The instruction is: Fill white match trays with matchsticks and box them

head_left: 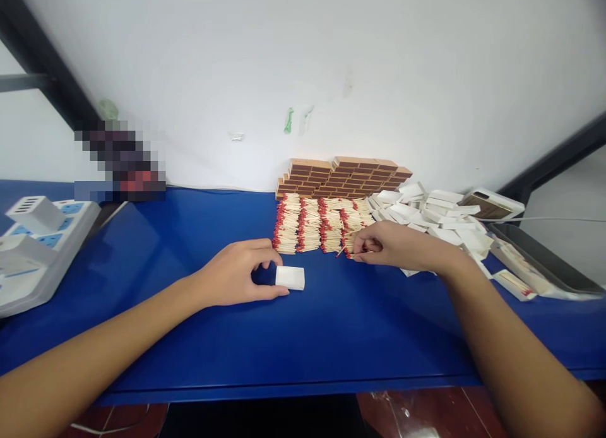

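Observation:
A small white matchbox tray (290,278) lies on the blue table, its left end between the thumb and fingers of my left hand (239,274). Just behind it, red-tipped matches (310,226) are laid in several side-by-side columns. My right hand (392,245) is at the right front corner of these matches, thumb and fingers pinched together on a few matchsticks. Its curled fingers partly hide what they grip.
Brown-sided matchboxes (345,178) are stacked against the wall behind the matches. White empty trays (438,214) lie heaped at right, near a filled tray (515,284) and a dark bin (549,261). A white power strip (71,248) stands at left on the blue table (284,343).

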The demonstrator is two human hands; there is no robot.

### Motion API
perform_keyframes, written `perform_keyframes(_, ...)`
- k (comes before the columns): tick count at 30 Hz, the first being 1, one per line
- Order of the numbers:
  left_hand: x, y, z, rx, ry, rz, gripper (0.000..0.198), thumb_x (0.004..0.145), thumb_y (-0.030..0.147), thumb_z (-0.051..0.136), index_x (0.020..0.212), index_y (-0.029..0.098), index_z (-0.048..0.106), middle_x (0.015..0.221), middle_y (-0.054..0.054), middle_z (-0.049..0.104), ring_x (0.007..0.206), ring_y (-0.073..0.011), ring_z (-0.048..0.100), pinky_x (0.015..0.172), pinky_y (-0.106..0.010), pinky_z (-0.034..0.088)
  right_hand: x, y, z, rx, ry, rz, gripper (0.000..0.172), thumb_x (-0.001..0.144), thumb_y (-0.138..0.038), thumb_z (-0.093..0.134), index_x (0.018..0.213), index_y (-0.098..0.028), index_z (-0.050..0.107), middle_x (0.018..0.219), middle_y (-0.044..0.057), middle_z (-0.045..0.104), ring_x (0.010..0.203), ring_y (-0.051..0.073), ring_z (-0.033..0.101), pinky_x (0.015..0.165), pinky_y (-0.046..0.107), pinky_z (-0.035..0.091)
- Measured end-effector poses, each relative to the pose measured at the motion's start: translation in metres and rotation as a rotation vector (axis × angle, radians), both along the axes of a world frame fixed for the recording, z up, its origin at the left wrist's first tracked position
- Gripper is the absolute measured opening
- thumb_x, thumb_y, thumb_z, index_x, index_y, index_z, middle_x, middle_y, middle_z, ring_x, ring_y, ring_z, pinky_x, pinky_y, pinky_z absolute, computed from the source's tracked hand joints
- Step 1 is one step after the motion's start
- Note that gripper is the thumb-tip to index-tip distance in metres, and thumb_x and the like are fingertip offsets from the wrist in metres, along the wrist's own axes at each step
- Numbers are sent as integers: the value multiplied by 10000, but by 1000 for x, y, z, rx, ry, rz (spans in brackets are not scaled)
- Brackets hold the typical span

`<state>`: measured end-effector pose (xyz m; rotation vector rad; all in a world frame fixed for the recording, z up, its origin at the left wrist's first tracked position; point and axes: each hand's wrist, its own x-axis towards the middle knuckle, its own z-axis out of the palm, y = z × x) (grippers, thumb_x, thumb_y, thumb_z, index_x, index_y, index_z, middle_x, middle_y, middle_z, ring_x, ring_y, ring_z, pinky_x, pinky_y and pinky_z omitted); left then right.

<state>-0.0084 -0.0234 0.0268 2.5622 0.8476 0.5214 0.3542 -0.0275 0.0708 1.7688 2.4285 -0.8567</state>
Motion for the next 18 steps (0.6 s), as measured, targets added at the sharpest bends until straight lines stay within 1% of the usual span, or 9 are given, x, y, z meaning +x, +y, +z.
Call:
perform_keyframes(3,3,5,7,17,43,-21,358,928,553,799,1071,226,771,1000,-21,704,830,-171,661,676,-298,443,-3,-1,0,7,9,13,152,874,-377,706,867,-226,707,705,-16,592,632,151,464,594,315,314)
perform_keyframes(6,10,9,23,47,173,-72,337,937,516,796,1058,206,746,1033,-29,736,852,-189,682,696,-312,442,-4,-1,-3,18,7,28,99,850,-324,701,848,-226,686,700,-20,590,631,152,467,599,315,311)
perform_keyframes(9,25,9,38,67,333,-84,305,915,484,821,950,199,720,934,-29,748,792,-208,683,642,-323,386,-7,0,-4,13,22,29,86,816,-295,712,842,-220,679,701,-15,603,640,157,483,606,311,328)
perform_keyframes(11,40,8,41,80,367,-92,308,891,477,846,906,202,707,909,-40,755,776,-221,691,623,-327,357,-10,-1,-2,28,23,23,97,804,-294,717,847,-214,684,707,-5,619,645,162,494,607,308,334)
perform_keyframes(13,56,7,35,78,331,-95,353,878,523,851,898,203,702,892,-55,761,784,-243,709,609,-331,355,-13,-2,1,44,19,24,99,799,-297,710,838,-209,687,700,-2,620,641,161,489,606,306,326)
perform_keyframes(14,65,6,29,82,317,-88,376,892,559,832,936,206,710,900,-60,770,795,-255,722,607,-332,369,-14,-3,3,47,19,22,99,795,-297,704,833,-207,688,694,-5,615,638,159,484,605,305,322)
perform_keyframes(16,78,5,16,99,283,-56,441,939,617,771,1079,202,722,931,-81,790,836,-283,747,627,-340,415,-14,-4,5,45,25,10,104,783,-298,695,832,-206,689,689,-13,606,637,153,478,606,300,325)
perform_keyframes(18,85,2,3,110,241,-18,478,983,641,705,1172,202,714,1005,-103,809,884,-296,763,655,-343,450,-10,-4,7,40,39,-7,117,773,-308,692,832,-206,686,697,-17,605,646,151,488,614,294,340)
